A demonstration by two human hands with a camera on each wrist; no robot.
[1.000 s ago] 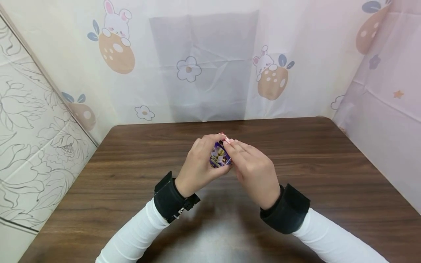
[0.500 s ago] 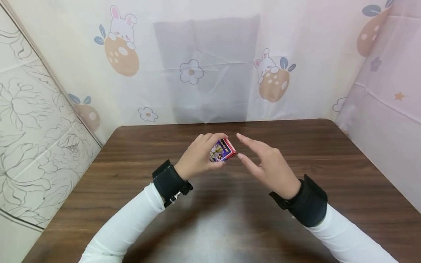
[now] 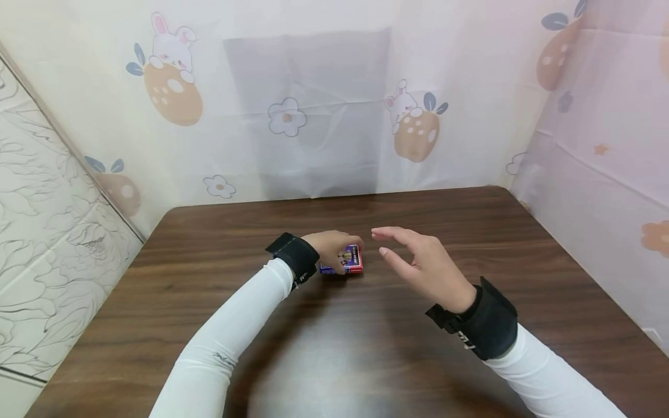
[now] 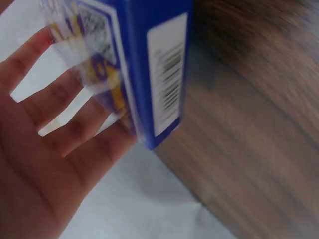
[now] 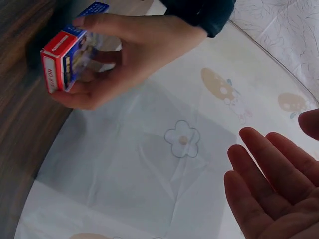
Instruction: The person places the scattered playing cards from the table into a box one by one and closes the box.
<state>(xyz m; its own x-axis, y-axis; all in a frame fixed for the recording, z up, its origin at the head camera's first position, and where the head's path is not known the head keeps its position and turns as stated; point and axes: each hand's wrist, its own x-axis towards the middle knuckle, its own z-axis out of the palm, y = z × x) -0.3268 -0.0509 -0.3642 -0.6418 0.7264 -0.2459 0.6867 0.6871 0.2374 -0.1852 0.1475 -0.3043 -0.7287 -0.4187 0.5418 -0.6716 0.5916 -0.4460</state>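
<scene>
A small blue box (image 3: 356, 259) with a red end and a printed picture face lies in the grip of my left hand (image 3: 330, 248), low at the wooden tabletop. The thumb is along the near edge and the fingers reach round the far side. In the left wrist view the box (image 4: 144, 64) shows a white barcode label on its blue side. The right wrist view shows the red end of the box (image 5: 61, 45), with the left hand (image 5: 124, 55) around it. My right hand (image 3: 425, 264) hovers to the right, fingers extended and thumb apart, holding nothing.
The brown wooden table (image 3: 407, 360) spans the view below the hands. Behind it hangs a pale curtain (image 3: 334, 162) with rabbit and flower prints. A floral line-drawn panel (image 3: 47, 261) stands at the left.
The right hand has let go of the box and moved right, away from it. The left hand has lowered the box to the table, turning it flatter.
</scene>
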